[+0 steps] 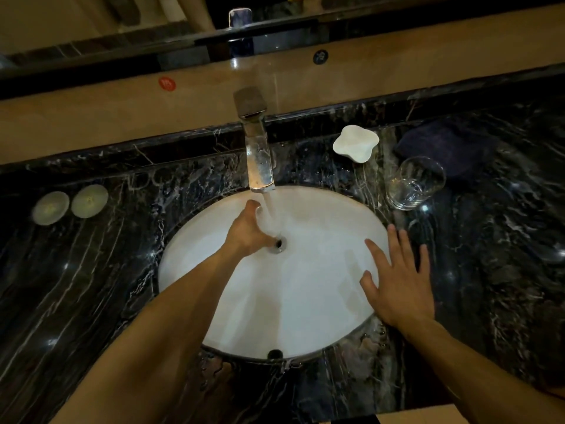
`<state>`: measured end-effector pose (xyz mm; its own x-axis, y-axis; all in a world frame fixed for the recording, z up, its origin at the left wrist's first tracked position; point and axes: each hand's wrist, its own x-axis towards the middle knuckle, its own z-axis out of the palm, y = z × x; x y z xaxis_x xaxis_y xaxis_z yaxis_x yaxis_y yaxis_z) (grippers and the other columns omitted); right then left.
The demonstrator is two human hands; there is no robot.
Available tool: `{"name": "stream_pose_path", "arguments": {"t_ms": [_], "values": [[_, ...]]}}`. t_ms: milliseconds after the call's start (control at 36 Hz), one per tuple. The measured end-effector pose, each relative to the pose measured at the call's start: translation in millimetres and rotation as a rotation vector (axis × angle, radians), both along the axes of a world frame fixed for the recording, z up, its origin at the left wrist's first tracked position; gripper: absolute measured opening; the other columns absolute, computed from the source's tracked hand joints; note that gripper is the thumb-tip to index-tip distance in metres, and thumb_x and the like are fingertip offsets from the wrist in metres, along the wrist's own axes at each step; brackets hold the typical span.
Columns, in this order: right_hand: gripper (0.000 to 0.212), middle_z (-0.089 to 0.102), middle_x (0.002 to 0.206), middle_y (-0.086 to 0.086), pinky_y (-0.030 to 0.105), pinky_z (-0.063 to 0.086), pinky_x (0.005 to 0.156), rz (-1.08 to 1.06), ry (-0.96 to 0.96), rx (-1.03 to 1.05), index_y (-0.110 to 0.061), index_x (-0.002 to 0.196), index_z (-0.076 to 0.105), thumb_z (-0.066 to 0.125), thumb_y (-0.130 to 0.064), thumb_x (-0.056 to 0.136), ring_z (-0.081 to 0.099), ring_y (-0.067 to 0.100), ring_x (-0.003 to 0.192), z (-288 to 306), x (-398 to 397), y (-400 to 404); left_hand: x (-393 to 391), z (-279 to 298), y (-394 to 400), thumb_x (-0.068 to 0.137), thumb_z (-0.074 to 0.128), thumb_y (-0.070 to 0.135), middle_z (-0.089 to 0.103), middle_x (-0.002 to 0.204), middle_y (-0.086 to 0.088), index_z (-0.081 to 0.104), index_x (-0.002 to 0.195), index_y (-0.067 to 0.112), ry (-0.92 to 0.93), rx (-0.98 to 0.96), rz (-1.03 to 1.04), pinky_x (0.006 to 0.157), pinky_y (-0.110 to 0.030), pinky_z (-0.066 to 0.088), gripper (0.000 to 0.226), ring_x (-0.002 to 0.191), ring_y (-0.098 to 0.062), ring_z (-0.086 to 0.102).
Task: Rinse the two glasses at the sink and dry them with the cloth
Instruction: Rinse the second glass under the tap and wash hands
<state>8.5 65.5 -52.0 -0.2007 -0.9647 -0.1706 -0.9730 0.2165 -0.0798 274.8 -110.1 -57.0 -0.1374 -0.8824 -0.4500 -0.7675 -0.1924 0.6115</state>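
Water runs from the tap (258,154) onto a glass (269,220) gripped by the left hand (247,231) over the white sink (305,301). Right hand (397,283) hovers, fingers spread, holding nothing. Second glass (414,182) stands right of the basin, beside a dark cloth (443,142).

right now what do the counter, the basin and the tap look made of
Counter: dark polished stone, likely marble, with white veins and glints. Basin: glossy white, probably ceramic. Tap: shiny metal, chrome-like, with mirror reflections.

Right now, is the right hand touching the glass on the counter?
Apart. The head view shows the right hand spread open at the sink rim, with bare dark counter between its fingertips and the glass.
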Motion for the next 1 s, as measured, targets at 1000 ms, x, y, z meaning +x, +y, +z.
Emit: {"name": "stream_pose_path", "arguments": {"t_ms": [1000], "values": [[0.067,0.006,0.165,0.011,0.057,0.000,0.120,0.002,-0.007,-0.009,-0.028,0.152,0.031,0.036,-0.048,0.088,0.001,0.027,0.152,2,0,1,5,9,9,0.062,0.088,0.031,0.058,0.124,0.009,0.034,0.126,0.026,0.000,-0.031,0.105,0.091,-0.038,0.043,0.084,0.110,-0.019,0.056]]}}
